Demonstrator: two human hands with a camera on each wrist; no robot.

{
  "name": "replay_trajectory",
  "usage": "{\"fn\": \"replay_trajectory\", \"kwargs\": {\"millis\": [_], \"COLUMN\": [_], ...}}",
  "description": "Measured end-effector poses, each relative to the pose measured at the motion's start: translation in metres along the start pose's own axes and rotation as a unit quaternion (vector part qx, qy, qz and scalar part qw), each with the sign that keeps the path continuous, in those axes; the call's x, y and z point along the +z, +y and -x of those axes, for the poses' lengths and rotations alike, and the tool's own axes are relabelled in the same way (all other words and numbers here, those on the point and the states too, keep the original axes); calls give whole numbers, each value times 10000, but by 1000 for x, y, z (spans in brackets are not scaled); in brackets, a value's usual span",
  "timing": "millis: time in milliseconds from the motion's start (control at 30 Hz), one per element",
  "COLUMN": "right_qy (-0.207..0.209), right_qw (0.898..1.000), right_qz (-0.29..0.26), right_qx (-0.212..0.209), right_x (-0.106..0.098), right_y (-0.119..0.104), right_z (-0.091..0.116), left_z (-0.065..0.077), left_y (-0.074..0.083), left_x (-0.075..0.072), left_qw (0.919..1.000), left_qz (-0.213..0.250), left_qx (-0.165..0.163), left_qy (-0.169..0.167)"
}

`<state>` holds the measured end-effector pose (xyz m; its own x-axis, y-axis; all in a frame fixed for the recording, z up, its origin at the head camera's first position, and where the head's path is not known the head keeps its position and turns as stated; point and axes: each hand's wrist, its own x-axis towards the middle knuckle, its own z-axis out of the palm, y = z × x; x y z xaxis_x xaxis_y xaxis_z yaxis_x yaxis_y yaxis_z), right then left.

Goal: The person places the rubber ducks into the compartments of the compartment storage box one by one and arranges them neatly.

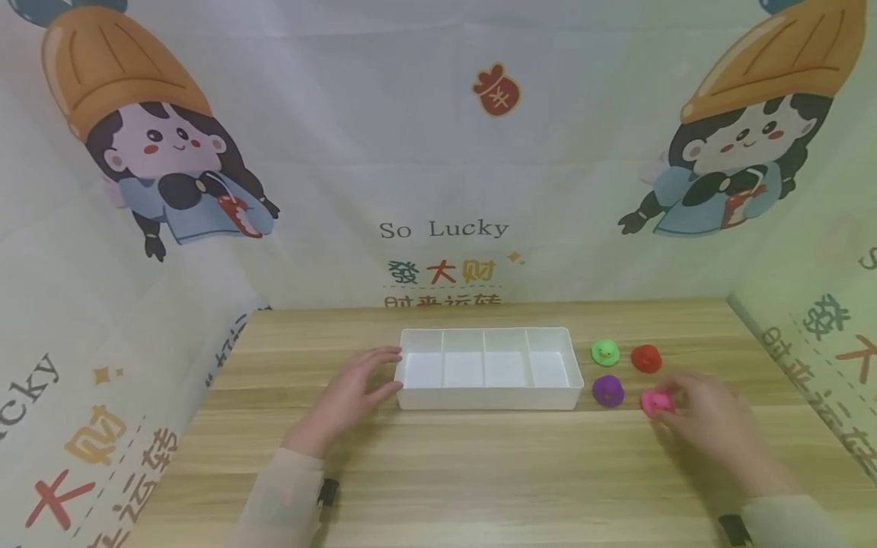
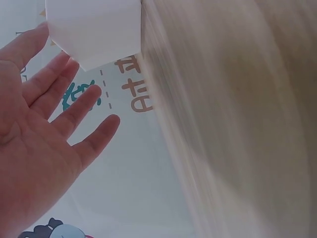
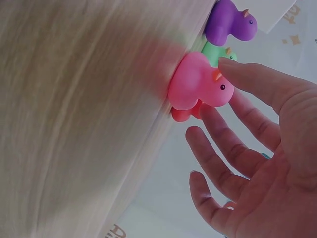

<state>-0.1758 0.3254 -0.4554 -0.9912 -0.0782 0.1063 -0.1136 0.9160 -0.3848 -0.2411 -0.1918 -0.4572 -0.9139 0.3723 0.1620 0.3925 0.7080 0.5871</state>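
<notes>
A white box (image 1: 489, 398) with several compartments stands on the table. My left hand (image 1: 346, 399) is at its left end, thumb and fingertips right at the wall, and the left wrist view shows the fingers spread beside the box's corner (image 2: 96, 34). On the right, my right hand (image 1: 715, 418) reaches to a pink rubber duck (image 1: 655, 403). In the right wrist view the thumb and index finger lie either side of the pink duck's head, and the other fingers are loosely extended. Nearby sit a purple duck (image 1: 608, 391), a green duck (image 1: 605, 352) and a red duck (image 1: 646, 358).
The wooden table (image 1: 479, 472) reaches back to a printed cloth backdrop (image 1: 438, 167), which also hangs at both sides. The ducks stand just right of the box, close to each other.
</notes>
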Motion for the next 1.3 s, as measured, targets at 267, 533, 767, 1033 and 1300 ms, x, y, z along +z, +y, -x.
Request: {"fn": "replay_trajectory", "kwargs": {"millis": [267, 533, 767, 1033, 1300], "right_qy": [-47, -89, 1, -1, 182], "right_qw": [9999, 9998, 9998, 9991, 9998], "right_qz": [-75, -125, -150, -298, -108], "right_qx": [72, 128, 130, 298, 30], "right_x": [0, -2, 0, -9, -17], "right_y": [0, -3, -4, -9, -24], "right_z": [2, 3, 2, -4, -8], "left_z": [-1, -1, 1, -2, -2], "left_y": [1, -2, -5, -9, -13], "left_x": [0, 1, -1, -5, -3], "left_qw": [10000, 9996, 9984, 9976, 9980], "left_qz": [-14, -232, -426, -526, -519], "left_qx": [48, 175, 359, 431, 366], "left_qy": [-33, 24, 61, 95, 21]}}
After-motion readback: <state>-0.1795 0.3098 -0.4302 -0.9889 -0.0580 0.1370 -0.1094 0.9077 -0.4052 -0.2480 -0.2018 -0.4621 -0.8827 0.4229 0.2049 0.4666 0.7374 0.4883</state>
